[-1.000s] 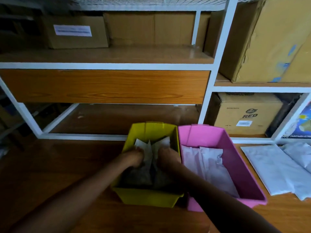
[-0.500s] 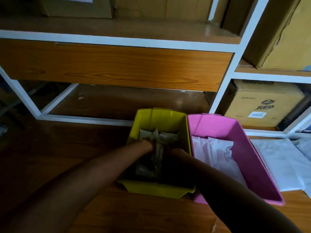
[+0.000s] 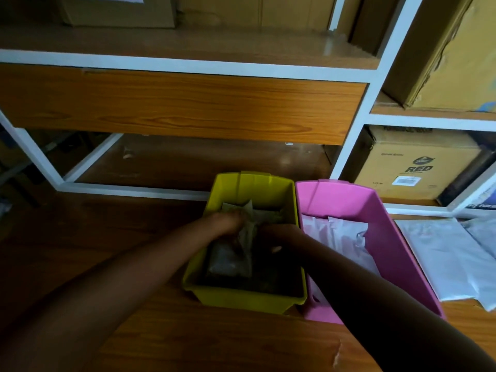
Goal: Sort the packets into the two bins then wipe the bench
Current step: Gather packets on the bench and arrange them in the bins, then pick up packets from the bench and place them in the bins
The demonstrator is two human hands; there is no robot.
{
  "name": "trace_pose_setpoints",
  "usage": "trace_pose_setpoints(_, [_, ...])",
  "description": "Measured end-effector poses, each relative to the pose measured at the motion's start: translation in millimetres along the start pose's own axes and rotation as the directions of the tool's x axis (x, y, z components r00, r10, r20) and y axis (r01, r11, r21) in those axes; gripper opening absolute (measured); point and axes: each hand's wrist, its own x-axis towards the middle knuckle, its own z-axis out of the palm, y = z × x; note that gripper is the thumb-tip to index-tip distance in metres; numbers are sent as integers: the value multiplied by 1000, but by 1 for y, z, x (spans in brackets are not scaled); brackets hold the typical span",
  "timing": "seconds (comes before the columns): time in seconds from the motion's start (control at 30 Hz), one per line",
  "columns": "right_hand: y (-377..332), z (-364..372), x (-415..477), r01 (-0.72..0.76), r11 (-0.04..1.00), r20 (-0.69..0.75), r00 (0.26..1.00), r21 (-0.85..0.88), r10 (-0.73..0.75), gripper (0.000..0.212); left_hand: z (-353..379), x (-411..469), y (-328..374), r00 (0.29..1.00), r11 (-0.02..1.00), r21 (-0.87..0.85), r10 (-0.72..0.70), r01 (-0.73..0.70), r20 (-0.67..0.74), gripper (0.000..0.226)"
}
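A yellow bin (image 3: 243,300) and a pink bin (image 3: 381,210) stand side by side on the wooden bench (image 3: 80,237). Both my hands reach into the yellow bin. My left hand (image 3: 228,220) presses on a crumpled grey packet (image 3: 241,248) lying inside it. My right hand (image 3: 279,236) rests low in the bin beside that packet, in shadow, and its grip is unclear. White packets (image 3: 341,234) lie in the pink bin. More white packets (image 3: 451,256) lie flat on the bench to the right of the pink bin.
A white-framed shelf unit (image 3: 351,130) with a wooden front panel rises right behind the bins. Cardboard boxes sit on its shelves, one marked RED (image 3: 418,162) at the right. Bare wood stretches to the left of the yellow bin.
Both hands have pushed the grey packets lower into the yellow bin. The view has tilted down and shifted, so the bins sit further right in frame.
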Motion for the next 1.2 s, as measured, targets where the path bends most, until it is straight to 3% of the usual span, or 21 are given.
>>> trace_pose_setpoints(0.07, [-7,-14,-5,-15,994,23,1000,104,12,39,-22,-15,8,998,998,-63,27,-30,-50,104])
trace_pose_setpoints(0.1, [-8,-22,-10,31,999,-20,999,33,-30,50,-33,-25,14,999,995,-98,26,-30,-45,107])
trace_pose_setpoints(0.17, [-8,-38,-30,112,993,-131,984,-41,-117,71,-47,-43,22,986,984,-171,18,-47,-163,94])
trace_pose_setpoints(0.23, [-2,-42,-56,117,993,-280,953,-2,-113,82,-47,-59,28,941,978,-201,-13,-59,-338,85])
trace_pose_setpoints(0.33, [19,-31,-100,168,976,-497,864,140,-78,89,-40,-92,57,830,973,-198,-16,-115,-558,80])
trace_pose_setpoints(0.47, [46,1,-172,237,933,-716,697,271,31,77,-24,-132,118,669,906,-320,-57,-277,-741,77])
trace_pose_setpoints(0.7, [99,76,-301,310,861,-862,445,404,244,69,15,-182,265,449,800,-283,-19,-529,-893,70])
trace_pose_setpoints(0.8, [120,112,-345,324,825,-857,403,462,321,66,43,-189,318,464,730,-307,15,-611,-886,71])
trace_pose_setpoints(1.03, [180,175,-407,198,782,-772,419,591,478,66,99,-183,400,585,665,-414,42,-622,-810,70])
trace_pose_setpoints(1.2, [232,188,-418,136,772,-737,435,621,517,65,96,-156,436,596,630,-425,76,-650,-799,67])
